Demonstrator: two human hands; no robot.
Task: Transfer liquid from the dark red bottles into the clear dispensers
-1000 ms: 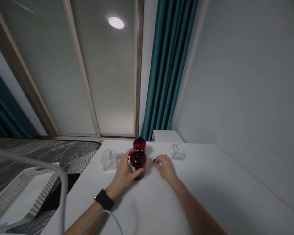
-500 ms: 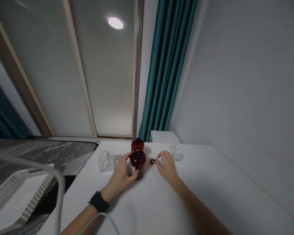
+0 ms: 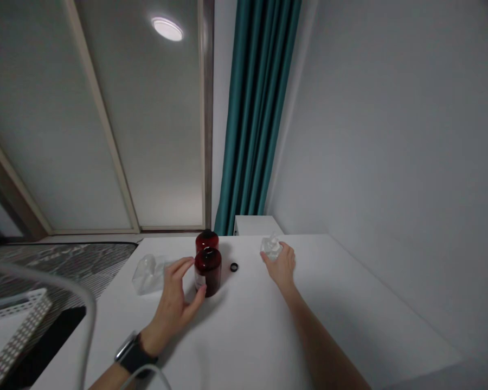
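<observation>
Two dark red-brown bottles stand upright on the white table point(image 3: 248, 330). The nearer bottle point(image 3: 208, 269) has a pale label on its left side and no cap on it that I can see; the farther bottle point(image 3: 207, 239) has a black top and is partly hidden behind it. My left hand point(image 3: 177, 298) is at the nearer bottle's left side, fingers spread, thumb tip at its lower front. Whether the thumb touches it I cannot tell. My right hand point(image 3: 282, 265) has its thumb and fingers around a crumpled piece of clear plastic point(image 3: 270, 247). A small black ring point(image 3: 234, 267) lies right of the bottles.
Another clear plastic wrapper point(image 3: 148, 274) lies on the table's left. A white perforated basket point(image 3: 22, 333) is beyond the left edge. A pale curved tube point(image 3: 90, 325) crosses the lower left foreground. Behind the table are a white cabinet point(image 3: 258, 225) and a green curtain point(image 3: 256, 119).
My view has turned right. My left hand has loosened from the nearer bottle and moved left of it. My right hand has gone from near the black ring to the crumpled plastic and taken hold.
</observation>
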